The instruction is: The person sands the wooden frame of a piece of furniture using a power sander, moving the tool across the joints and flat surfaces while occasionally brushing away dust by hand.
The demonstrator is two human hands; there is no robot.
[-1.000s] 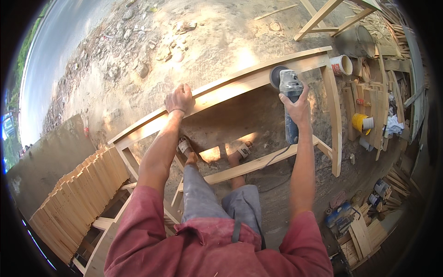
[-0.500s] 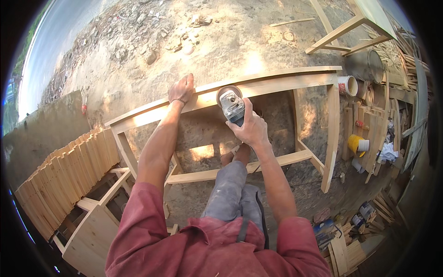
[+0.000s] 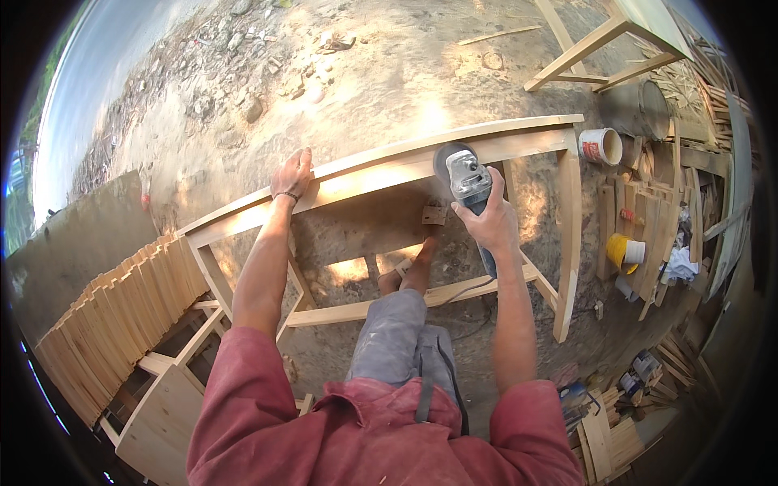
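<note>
A pale wooden table frame [image 3: 369, 174] stands across in front of me, with legs at both ends and a lower rail. My left hand [image 3: 293, 172] grips its top rail left of the middle, fingers over the far edge. In my right hand [image 3: 490, 219] is an angle grinder [image 3: 470, 180], a dark tool with a silver head, its cord trailing down behind. The grinder's round disc [image 3: 444, 164] is against the near face of the top rail, right of the middle. One of my feet is under the frame.
Stacked wooden slats [image 3: 121, 320] and a wooden panel [image 3: 162, 429] lie at the left. Rightward are a white bucket [image 3: 600, 147], a metal drum [image 3: 640, 109], a yellow spool [image 3: 622, 253] and scrap wood. Another wooden frame [image 3: 579, 53] stands far right. Rubble [image 3: 235, 40] covers ground beyond.
My right hand has carried the grinder to the right along the top rail. My left hand has shifted slightly left on the rail. The view has moved a little.
</note>
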